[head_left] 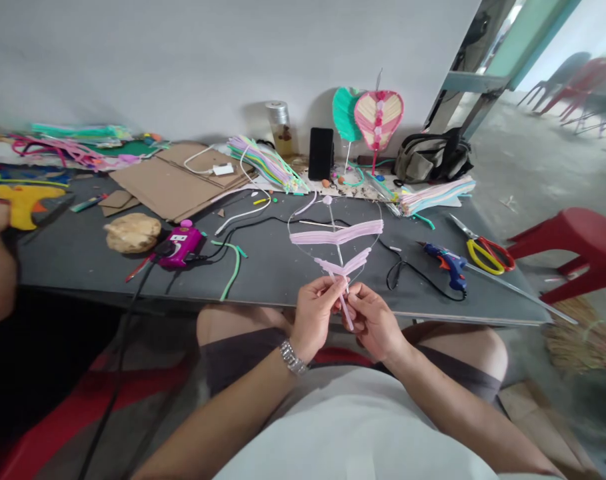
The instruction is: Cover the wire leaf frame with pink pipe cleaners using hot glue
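The wire frame (339, 253) is at the middle of the surface's near edge, base toward the person, loop extending over the tabletop; contact with the tabletop cannot be confirmed. An upper pink band (357, 231) and a lower pink band (357, 262) cross its central stem in shallow V shapes. A loose pink strip (347, 313) hangs from the base, beyond the near edge.

Grip: the left hand (313, 317) pinches the base between thumb and fingers; the right hand (375, 320) closes on it from the other side. Which strand each fingertip bears on is partly hidden.

Caution: uneven finger pressure could bend the thin wire or skew the lower band. If the pinch slackens, the loose strip could slip.

Toward the right edge lie a blue glue gun (450, 263) and scissors (487, 257). The black cord (387, 245) passes beneath the loop; a low sweep of the frame could snag it. A clear stick (523, 291) overhangs the near right corner; a knock could dislodge it.
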`<state>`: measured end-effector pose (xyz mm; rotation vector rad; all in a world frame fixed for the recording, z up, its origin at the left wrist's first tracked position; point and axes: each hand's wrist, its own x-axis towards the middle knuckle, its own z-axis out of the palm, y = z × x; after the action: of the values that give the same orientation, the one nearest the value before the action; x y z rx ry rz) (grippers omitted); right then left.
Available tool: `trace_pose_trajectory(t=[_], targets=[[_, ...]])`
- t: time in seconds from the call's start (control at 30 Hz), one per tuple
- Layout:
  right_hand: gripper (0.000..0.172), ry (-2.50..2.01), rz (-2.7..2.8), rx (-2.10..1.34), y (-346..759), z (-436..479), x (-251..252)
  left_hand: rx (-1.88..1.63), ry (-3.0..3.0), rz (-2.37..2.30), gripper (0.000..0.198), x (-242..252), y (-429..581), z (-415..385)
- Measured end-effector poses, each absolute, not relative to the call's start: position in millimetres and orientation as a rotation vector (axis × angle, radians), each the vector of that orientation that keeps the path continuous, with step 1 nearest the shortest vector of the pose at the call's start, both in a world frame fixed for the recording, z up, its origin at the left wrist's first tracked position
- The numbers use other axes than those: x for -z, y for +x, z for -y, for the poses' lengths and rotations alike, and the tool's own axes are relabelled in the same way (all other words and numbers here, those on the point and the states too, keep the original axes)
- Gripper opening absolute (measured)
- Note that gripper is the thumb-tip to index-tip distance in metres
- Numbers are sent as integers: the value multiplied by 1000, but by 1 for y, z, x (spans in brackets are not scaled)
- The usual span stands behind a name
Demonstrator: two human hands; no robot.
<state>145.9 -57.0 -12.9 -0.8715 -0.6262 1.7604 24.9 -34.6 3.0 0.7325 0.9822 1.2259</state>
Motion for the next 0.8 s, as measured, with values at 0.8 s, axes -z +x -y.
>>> trace_pose_trajectory(t=[0.8], targets=[[30, -717, 601, -1787, 154, 56, -2, -1230, 629, -910, 51, -3, 22, 38]])
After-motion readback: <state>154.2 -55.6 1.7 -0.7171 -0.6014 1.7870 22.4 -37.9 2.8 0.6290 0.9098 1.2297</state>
